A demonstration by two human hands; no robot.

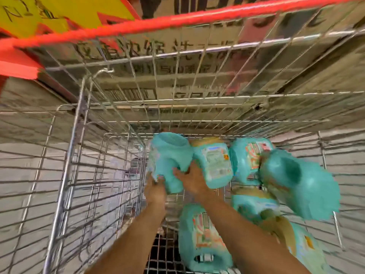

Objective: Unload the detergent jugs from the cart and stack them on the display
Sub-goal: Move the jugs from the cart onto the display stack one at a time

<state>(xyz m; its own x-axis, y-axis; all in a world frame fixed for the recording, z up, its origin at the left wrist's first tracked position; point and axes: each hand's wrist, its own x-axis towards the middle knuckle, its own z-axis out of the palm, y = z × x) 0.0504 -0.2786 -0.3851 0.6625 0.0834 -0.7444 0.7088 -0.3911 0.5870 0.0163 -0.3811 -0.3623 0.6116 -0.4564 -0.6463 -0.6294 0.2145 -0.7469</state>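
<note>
Several teal detergent jugs lie inside a wire cart [79, 155]. Both arms reach down into it. My left hand [156, 189] grips the lower left side of one teal jug [169, 155] that is raised a little above the others. My right hand [190, 179] holds the same jug from the right, fingers curled at its handle area. Another jug [214, 163] with a label lies just right of it. More jugs lie at the right [300, 180] and near the bottom [201, 238]. The picture is blurred.
The cart's red top rail [177, 22] crosses the top of the view. Cardboard boxes with printed text [167, 56] stand behind the far mesh wall. A yellow sign [49, 10] shows at the upper left. Pale floor lies outside the cart's side walls.
</note>
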